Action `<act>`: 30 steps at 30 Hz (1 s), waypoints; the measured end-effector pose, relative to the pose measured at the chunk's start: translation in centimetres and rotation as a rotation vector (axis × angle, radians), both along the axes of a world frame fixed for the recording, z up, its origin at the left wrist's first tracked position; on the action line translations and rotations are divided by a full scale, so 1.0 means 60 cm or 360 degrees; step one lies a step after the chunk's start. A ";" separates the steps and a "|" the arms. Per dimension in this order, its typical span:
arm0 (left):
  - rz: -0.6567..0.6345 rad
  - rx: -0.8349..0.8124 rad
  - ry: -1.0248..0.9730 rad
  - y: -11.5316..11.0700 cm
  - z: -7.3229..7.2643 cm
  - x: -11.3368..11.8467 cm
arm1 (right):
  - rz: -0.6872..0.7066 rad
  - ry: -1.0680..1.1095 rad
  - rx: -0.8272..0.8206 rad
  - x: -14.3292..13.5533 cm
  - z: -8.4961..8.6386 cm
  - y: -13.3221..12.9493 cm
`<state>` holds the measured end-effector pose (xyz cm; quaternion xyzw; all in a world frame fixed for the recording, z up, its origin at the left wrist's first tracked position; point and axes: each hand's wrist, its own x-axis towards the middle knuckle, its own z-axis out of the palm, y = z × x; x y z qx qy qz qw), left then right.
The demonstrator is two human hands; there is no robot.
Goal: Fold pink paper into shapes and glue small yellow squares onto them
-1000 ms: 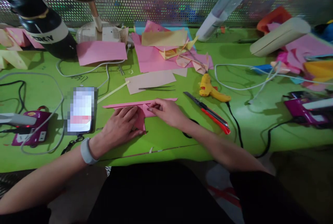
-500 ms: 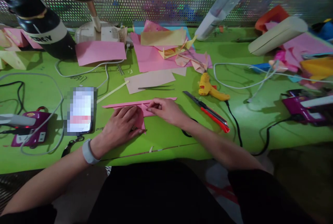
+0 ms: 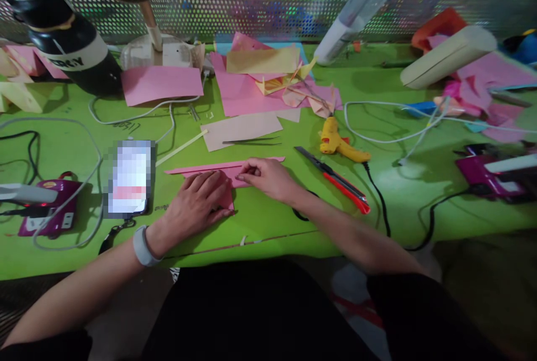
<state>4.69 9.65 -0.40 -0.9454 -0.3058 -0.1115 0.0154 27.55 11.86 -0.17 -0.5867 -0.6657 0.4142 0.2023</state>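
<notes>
My left hand (image 3: 200, 196) lies palm down on a folded piece of pink paper (image 3: 227, 197), fingers outstretched, pressing it to the green table. Thumb and index finger of my right hand (image 3: 265, 177) are pinched together at the paper's right part. What exactly sits between these fingertips is mostly hidden by them. A narrow folded pink strip (image 3: 210, 167) runs along the far edge, just beyond both hands. Tweezers (image 3: 251, 141) rest on a beige paper piece (image 3: 218, 129) behind it. To the right of my right hand is a red box cutter (image 3: 335, 180), blade showing.
A yellow glue gun (image 3: 335, 141) with a black cord lies behind the cutter. At left are a phone (image 3: 129, 179), a purple power strip (image 3: 50, 210) and white cables. Behind stand a black bottle (image 3: 78, 50), a fan (image 3: 153, 31), paper scraps (image 3: 235, 92) and a clear bottle (image 3: 361, 11).
The pink paper's raised fold by my right fingertips now looks flatter. A yellow-orange sheet at the far right is gone from its place. Both hands stay almost where they were.
</notes>
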 end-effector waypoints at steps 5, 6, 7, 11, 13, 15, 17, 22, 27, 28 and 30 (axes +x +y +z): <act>0.0017 -0.0008 0.0003 -0.002 -0.003 0.000 | -0.0036 -0.0033 -0.0047 -0.001 0.002 0.000; 0.0019 -0.0012 0.0007 -0.002 -0.004 -0.001 | -0.0036 -0.0042 -0.0054 -0.001 0.002 0.001; 0.0019 -0.0016 0.0010 -0.002 -0.005 -0.001 | -0.0031 -0.0052 -0.0056 -0.001 0.002 0.001; 0.0028 -0.0053 0.0005 -0.003 -0.008 -0.002 | 0.0014 -0.0086 -0.0043 0.000 0.005 0.003; 0.0031 -0.0088 -0.0003 -0.003 -0.007 -0.003 | 0.0014 -0.0081 -0.0042 0.000 0.008 0.003; 0.0023 -0.0116 -0.0015 -0.003 -0.005 -0.004 | 0.0006 -0.0064 -0.0040 -0.001 0.010 0.002; 0.0020 -0.0132 -0.0023 -0.003 -0.003 -0.004 | -0.0004 -0.0053 -0.0040 -0.002 0.010 0.001; 0.0032 -0.0153 -0.0006 -0.004 0.001 -0.003 | -0.0012 -0.0036 -0.0048 0.000 0.005 0.001; 0.0032 -0.0153 -0.0005 -0.003 0.000 -0.003 | -0.0014 -0.0039 -0.0034 -0.001 0.004 0.000; 0.0033 -0.0151 -0.0003 -0.003 0.000 -0.003 | -0.0014 -0.0037 -0.0037 -0.001 0.004 0.000; 0.0033 -0.0150 0.0004 -0.003 0.000 -0.003 | -0.0018 -0.0046 -0.0034 -0.001 0.004 0.001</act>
